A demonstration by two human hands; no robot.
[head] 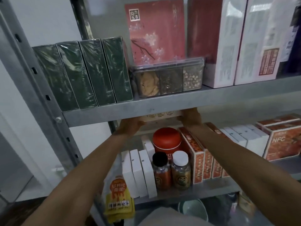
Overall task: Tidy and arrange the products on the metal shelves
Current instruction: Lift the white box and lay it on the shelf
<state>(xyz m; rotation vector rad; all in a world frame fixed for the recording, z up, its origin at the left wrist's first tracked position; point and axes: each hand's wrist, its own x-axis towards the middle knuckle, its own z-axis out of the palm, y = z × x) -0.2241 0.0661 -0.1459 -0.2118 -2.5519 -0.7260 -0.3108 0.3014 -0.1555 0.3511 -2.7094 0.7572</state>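
Left hand: our left hand (130, 126) gripped the left end of the tan box (161, 117); its fingertips were partly hidden.
Right hand: our right hand (190, 118) clasped the right end, fingers curled round it.
Tan box: held up between both hands, just under the lip of the upper shelf (162, 105), above the red jar (167, 141).
Done: green boxes (84, 74) stood in a row above; white boxes (138, 175) and orange cartons (198, 162) were lined up on the lower shelf (211, 188).
Left: we judged the tan box not yet placed; the yellow pouch (118, 196) overhung the lower shelf's front edge.
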